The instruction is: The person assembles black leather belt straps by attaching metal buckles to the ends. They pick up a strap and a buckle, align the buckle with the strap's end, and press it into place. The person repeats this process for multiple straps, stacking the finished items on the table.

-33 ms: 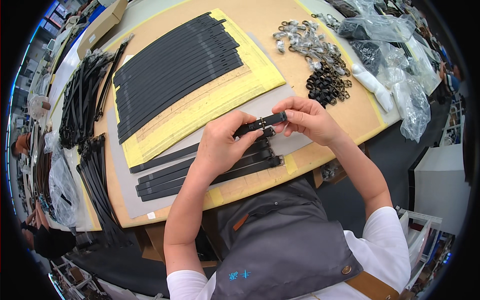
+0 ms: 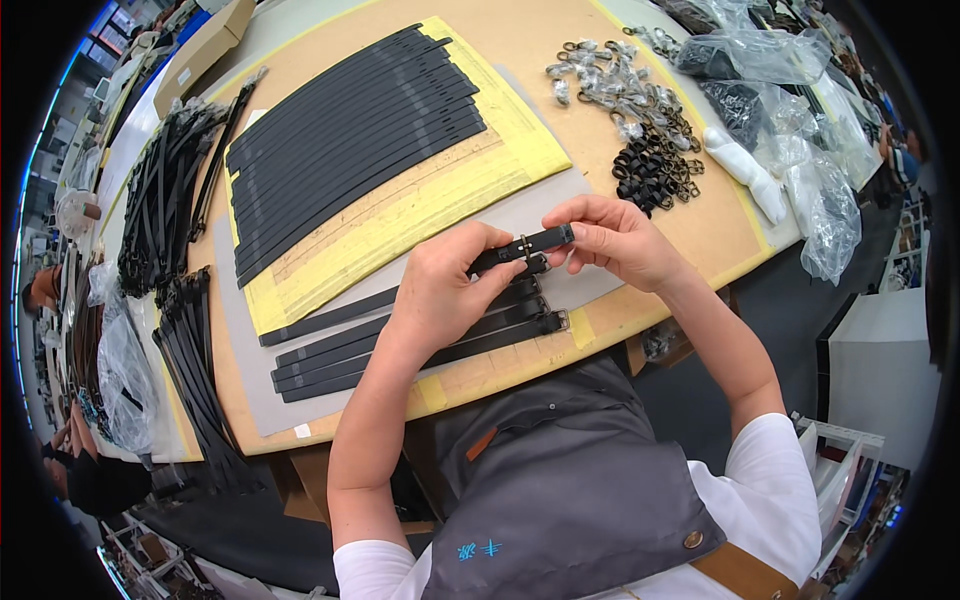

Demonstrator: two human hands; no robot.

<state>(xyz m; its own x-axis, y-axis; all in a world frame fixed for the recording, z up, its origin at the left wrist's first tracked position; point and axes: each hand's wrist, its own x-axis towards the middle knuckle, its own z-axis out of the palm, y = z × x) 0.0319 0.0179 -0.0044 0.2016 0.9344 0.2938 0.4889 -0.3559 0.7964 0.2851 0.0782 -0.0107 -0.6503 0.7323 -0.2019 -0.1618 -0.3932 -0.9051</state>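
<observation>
Left hand: the left hand (image 2: 440, 285) gripped a black strap (image 2: 520, 247) near its metal buckle (image 2: 524, 248).
Right hand: the right hand (image 2: 615, 238) pinched the strap's free end.
Below: finished straps (image 2: 420, 340) lay on the grey mat (image 2: 300, 385).

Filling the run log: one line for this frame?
left hand: grips black strap | right hand: pinches strap end | buckle: between hands

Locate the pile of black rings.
Head view, upper right on the table: the pile of black rings lies just beyond the right hand, below the heap of metal clasps.
</observation>
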